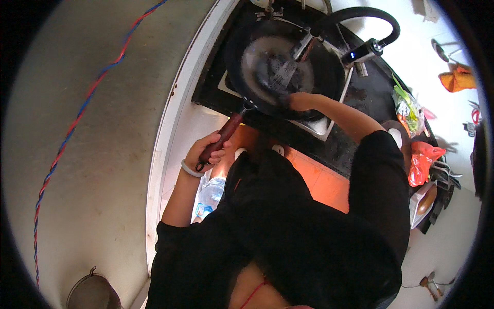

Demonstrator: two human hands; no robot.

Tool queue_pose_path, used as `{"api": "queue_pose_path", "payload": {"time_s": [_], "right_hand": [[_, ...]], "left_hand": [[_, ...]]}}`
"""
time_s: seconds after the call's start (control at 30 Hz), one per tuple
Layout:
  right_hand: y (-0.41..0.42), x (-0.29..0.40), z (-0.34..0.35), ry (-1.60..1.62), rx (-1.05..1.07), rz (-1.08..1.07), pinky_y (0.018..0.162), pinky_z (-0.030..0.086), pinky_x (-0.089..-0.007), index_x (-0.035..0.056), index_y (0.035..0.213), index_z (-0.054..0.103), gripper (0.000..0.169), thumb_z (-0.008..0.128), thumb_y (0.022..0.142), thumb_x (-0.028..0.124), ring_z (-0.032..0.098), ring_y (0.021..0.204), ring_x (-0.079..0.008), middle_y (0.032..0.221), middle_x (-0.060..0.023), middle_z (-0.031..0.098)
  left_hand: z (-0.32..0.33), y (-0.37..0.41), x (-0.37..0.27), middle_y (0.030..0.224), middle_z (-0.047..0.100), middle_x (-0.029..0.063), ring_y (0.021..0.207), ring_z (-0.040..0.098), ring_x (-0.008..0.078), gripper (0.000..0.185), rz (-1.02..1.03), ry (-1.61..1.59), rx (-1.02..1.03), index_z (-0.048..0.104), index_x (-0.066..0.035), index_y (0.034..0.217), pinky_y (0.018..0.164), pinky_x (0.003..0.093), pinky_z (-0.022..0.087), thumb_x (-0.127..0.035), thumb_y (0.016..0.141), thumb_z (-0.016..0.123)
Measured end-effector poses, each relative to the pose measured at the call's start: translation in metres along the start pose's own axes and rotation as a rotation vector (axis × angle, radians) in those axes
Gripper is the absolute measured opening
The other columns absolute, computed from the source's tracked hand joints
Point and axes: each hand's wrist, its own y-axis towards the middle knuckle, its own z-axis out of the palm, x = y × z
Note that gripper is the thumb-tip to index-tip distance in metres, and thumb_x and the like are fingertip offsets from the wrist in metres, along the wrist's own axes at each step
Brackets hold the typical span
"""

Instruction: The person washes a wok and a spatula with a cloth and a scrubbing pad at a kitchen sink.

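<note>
My left hand [211,151] grips the dark red handle of a large black wok [239,73] held over the sink [320,127]. A black flexible-neck faucet [305,44] sprays water into the pan, where some water lies. Reaching in from the right, my right hand [299,101] is at the near inner wall of the wok. Its fingertips are dark or hidden at something dark there, and whether they hold anything does not show.
A black countertop [359,96] surrounds the sink. At the right are bagged green vegetables [411,110], a red plastic bag [422,164] and a white tray [418,201] with a brown item. A twisted red and blue wire [87,100] hangs on the left wall.
</note>
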Motion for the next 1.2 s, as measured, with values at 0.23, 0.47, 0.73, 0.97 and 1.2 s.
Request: {"api": "queue_pose_path", "payload": {"time_s": [0.23, 0.47, 0.73, 0.97, 1.2], "right_hand": [[0.055, -0.058, -0.027, -0.426, -0.568, 0.368, 0.084, 0.046, -0.0355, 0.0038, 0.122, 0.048, 0.046, 0.053, 0.081, 0.023, 0.053, 0.104, -0.0304, 0.120, -0.0180, 0.050], [0.165, 0.011, -0.068, 0.063, -1.114, -0.132, 0.084, 0.041, -0.0393, 0.0057, 0.138, 0.026, 0.070, 0.052, 0.073, 0.001, 0.050, 0.095, -0.0415, 0.107, -0.0247, 0.046], [0.068, 0.077, -0.006, 0.265, -0.547, -0.793, 0.090, 0.036, -0.0401, 0.0044, 0.132, 0.034, 0.060, 0.043, 0.073, -0.008, 0.042, 0.105, -0.0412, 0.110, -0.0237, 0.037], [-0.036, -0.015, -0.009, -0.083, 0.032, -0.481, 0.097, 0.034, -0.0361, 0.0135, 0.131, 0.043, 0.061, 0.049, 0.072, 0.000, 0.041, 0.115, -0.0372, 0.122, -0.0234, 0.040], [0.065, -0.092, -0.024, -0.490, -0.593, -0.038, 0.091, 0.040, -0.0447, 0.0213, 0.132, 0.042, 0.060, 0.055, 0.074, 0.009, 0.045, 0.112, -0.0390, 0.127, -0.0209, 0.042]], "left_hand": [[0.002, -0.002, -0.001, 0.089, 0.048, 0.0117, 0.051, 0.043, 0.0071, 0.046, 0.018, 0.025, -0.030, 0.025, -0.006, 0.133, 0.038, 0.0161, 0.038, -0.018, 0.092, 0.044], [0.000, -0.001, -0.004, 0.089, 0.047, 0.0110, 0.050, 0.042, 0.0073, 0.050, -0.012, 0.045, -0.011, 0.023, -0.009, 0.136, 0.038, 0.0158, 0.040, -0.016, 0.091, 0.045], [-0.002, 0.001, -0.006, 0.088, 0.048, 0.0107, 0.050, 0.042, 0.0068, 0.048, -0.013, 0.072, -0.019, 0.024, -0.008, 0.135, 0.038, 0.0158, 0.038, -0.016, 0.092, 0.044], [0.003, 0.003, -0.005, 0.088, 0.048, 0.0113, 0.050, 0.041, 0.0072, 0.048, -0.009, 0.043, -0.007, 0.024, -0.008, 0.135, 0.038, 0.0161, 0.038, -0.015, 0.092, 0.043], [0.004, -0.003, 0.000, 0.089, 0.047, 0.0114, 0.050, 0.041, 0.0073, 0.048, 0.019, 0.047, -0.030, 0.023, -0.008, 0.135, 0.038, 0.0159, 0.038, -0.016, 0.092, 0.043]]}}
